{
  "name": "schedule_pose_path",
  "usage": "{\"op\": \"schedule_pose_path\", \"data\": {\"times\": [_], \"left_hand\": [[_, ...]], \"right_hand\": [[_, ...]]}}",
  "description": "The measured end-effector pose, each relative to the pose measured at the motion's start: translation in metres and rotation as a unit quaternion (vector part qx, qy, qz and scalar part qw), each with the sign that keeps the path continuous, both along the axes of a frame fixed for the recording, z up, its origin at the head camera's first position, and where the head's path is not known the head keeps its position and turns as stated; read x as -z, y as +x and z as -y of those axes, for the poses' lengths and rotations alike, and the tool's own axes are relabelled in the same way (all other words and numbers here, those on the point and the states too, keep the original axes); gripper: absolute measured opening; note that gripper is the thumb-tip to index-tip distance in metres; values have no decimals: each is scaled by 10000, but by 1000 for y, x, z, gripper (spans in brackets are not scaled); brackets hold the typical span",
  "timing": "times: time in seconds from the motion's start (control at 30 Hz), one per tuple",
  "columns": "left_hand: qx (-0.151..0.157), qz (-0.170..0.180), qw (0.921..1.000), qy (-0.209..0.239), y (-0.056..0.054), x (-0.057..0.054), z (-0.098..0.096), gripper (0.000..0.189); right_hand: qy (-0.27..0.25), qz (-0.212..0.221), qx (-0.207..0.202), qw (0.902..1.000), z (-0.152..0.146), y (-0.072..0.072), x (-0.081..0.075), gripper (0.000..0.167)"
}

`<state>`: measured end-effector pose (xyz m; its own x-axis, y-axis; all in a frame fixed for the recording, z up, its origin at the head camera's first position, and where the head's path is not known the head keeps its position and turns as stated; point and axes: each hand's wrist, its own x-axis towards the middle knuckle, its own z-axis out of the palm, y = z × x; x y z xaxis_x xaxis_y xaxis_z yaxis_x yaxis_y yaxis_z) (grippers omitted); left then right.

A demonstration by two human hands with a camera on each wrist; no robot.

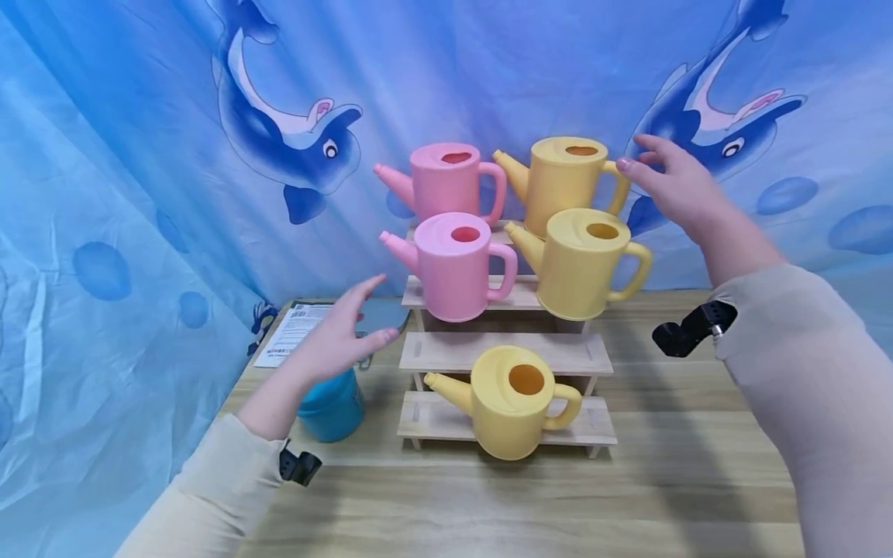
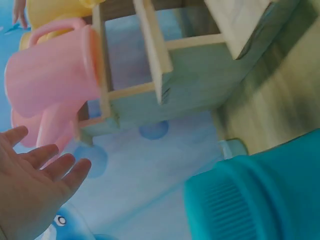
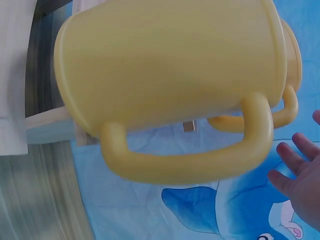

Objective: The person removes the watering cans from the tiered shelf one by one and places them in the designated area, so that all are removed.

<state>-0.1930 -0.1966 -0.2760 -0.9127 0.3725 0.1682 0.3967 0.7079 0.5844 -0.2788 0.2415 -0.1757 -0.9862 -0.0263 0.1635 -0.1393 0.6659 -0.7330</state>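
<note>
Two pink and three yellow watering cans stand on a stepped wooden rack (image 1: 453,353), spouts to the left, handles to the right. My right hand (image 1: 670,182) is raised at the handle of the back yellow watering can (image 1: 561,190), fingers spread and holding nothing. In the right wrist view the nearer yellow watering can (image 3: 170,65) fills the middle. My left hand (image 1: 338,337) hovers empty over a teal container (image 1: 335,411), left of the front pink watering can (image 1: 455,275). Behind that one is another pink watering can (image 1: 446,186). The lowest step bears a yellow watering can (image 1: 505,426).
A paper sheet (image 1: 289,337) and a grey flat object (image 1: 384,314) lie at the table's back left. A blue curtain (image 1: 418,70) with printed dolphins hangs behind the rack and along the left. The wooden tabletop (image 1: 432,511) extends in front.
</note>
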Motion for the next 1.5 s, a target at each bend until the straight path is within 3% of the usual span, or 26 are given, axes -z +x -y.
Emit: {"op": "schedule_pose_path", "data": {"times": [0.2,0.4,0.57,0.9,1.07,1.23,1.5], "left_hand": [[194,218,9993,242,7,21,-5,78],[220,327,9989,254,11,50,-12,74],[103,398,9989,223,18,70,-16,73],[-200,100,9975,673,33,109,-22,66],[-575,32,9946,864,38,122,-24,64],[-853,253,9933,743,42,132,-24,59],[-967,628,9884,987,40,144,-19,56]], "right_hand": [[-24,126,-8,9999,7,-3,-2,77],[-41,130,-104,9999,15,-6,-2,78],[-47,121,-163,9998,20,-11,-3,80],[-248,162,-384,9988,26,-17,-1,83],[-305,197,-370,9987,28,-19,1,86],[-379,231,-291,9986,31,-22,2,87],[-435,450,-183,9979,36,-24,0,88]]}}
